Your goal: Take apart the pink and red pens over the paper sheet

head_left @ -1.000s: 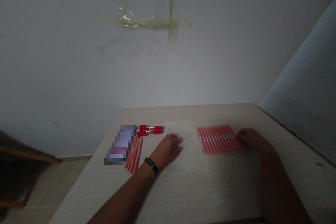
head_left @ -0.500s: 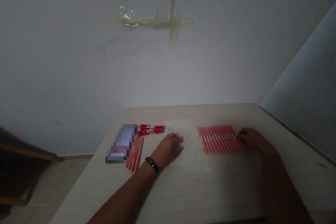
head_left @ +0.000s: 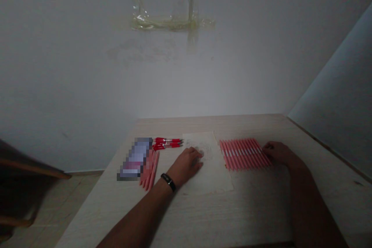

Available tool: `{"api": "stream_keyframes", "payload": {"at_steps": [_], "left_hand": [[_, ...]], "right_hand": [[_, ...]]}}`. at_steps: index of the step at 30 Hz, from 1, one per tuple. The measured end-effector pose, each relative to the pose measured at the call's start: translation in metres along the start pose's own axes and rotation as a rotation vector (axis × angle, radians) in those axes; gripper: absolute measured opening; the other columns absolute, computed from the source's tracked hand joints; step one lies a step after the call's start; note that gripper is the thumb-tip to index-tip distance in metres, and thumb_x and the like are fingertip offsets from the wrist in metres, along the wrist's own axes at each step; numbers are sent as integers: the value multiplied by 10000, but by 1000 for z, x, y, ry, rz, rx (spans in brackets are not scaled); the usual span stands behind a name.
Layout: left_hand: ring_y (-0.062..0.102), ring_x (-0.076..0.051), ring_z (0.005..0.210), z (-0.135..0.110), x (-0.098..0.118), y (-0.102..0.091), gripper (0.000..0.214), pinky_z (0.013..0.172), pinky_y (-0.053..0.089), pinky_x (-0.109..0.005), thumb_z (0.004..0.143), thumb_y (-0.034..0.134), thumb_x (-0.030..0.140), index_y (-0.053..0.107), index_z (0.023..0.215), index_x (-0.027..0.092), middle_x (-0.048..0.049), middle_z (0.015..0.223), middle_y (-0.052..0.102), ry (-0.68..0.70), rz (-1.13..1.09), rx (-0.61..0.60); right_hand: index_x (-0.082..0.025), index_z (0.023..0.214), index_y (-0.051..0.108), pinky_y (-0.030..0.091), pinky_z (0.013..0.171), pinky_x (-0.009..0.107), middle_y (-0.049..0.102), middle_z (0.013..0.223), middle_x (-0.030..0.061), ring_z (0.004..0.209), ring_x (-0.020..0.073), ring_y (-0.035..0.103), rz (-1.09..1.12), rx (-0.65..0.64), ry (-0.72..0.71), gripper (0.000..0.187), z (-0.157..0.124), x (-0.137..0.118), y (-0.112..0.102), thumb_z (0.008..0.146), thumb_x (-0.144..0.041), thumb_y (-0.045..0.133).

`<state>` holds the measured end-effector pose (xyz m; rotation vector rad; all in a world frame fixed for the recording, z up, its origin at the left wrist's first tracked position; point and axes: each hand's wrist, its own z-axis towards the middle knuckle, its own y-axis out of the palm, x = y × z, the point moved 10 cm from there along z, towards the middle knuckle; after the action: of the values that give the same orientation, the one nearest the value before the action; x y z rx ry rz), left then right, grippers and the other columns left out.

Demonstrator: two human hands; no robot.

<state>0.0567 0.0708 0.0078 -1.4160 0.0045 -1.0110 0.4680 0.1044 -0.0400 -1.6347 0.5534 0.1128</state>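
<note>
My left hand [head_left: 188, 166], with a black band [head_left: 168, 182] on its wrist, lies fingers outstretched on a sheet of pale paper [head_left: 212, 180]. Faint drawn or printed marks show on the paper near the fingertips. To the paper's right, several slim pink pens [head_left: 242, 154] lie side by side in a neat row, a pale mark across the middle of each. At the row's right end rests my right hand [head_left: 279, 153], fingers curled in against the outermost pen. Whether anything is between those fingers is hidden.
Several red pens [head_left: 167, 144] lie left of the paper. More pink pens [head_left: 150, 176] sit in a loose bunch beside a pixelated phone-like object [head_left: 134, 159]. The wooden table [head_left: 209, 217] meets a wall [head_left: 247, 66] at its far edge.
</note>
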Motion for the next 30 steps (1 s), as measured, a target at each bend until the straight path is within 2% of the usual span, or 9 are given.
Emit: {"api": "stream_keyframes", "payload": {"at_steps": [3,6,10,12,16,19,23,27,30], "left_hand": [[599,-225,1034,0,1,-1,199,940,495,-362,885,641,252,674,1079,217,-82,1111,647,-3,8,-12],[598,-225,1035,-1,3,-3,207,937,495,-361,895,627,262,674,1092,218,-85,1116,647,-2,6,-12],[602,-225,1026,-1,3,-4,187,925,497,-359,899,619,276,678,1067,219,-83,1110,653,-9,7,-6],[604,-224,1025,-1,3,-4,183,928,496,-357,898,618,269,679,1063,218,-79,1106,655,-9,6,4],[605,-228,1043,-2,-1,-7,208,943,492,-358,885,626,253,682,1083,225,-75,1107,656,-37,34,25],[612,-235,1034,-4,-7,-15,205,934,494,-361,866,638,239,687,1063,212,-88,1090,652,-116,108,44],[630,-246,1027,-10,-25,-33,161,907,502,-353,848,637,206,683,999,171,-117,1099,651,-281,249,13],[635,-279,1045,-22,-53,-63,167,875,515,-375,849,657,289,687,961,169,-141,1162,649,-460,432,10],[625,-292,1082,-28,-68,-83,279,934,495,-398,860,655,335,673,1082,167,-153,1165,661,-483,520,39]], "right_hand": [[-142,804,721,447,640,272,743,824,111,724,200,684,-4,24,19,195,-3,-1,-4,865,-264,582],[-143,799,728,447,655,290,745,857,128,753,217,682,-17,105,9,210,-5,-8,-15,865,-282,585],[-158,805,708,442,660,296,740,875,132,765,220,681,1,173,-11,236,-11,-30,-22,883,-335,572],[-170,818,690,433,674,289,739,862,120,773,213,675,3,200,-70,227,-17,-56,-24,895,-342,563],[-194,794,645,379,620,256,714,789,62,697,166,625,19,202,-242,182,-38,-131,-22,885,-332,569],[-197,793,632,331,597,241,689,753,35,663,143,581,-2,185,-369,151,-55,-189,-21,880,-300,565],[-194,798,626,318,614,233,683,784,26,696,139,575,-22,207,-538,121,-74,-249,-18,877,-265,568],[-209,825,632,317,596,230,669,737,4,637,131,569,22,254,-613,135,-86,-271,-2,907,-269,542],[-216,827,634,325,569,220,663,697,-4,597,128,575,47,164,-633,161,-88,-268,26,922,-260,513]]}}
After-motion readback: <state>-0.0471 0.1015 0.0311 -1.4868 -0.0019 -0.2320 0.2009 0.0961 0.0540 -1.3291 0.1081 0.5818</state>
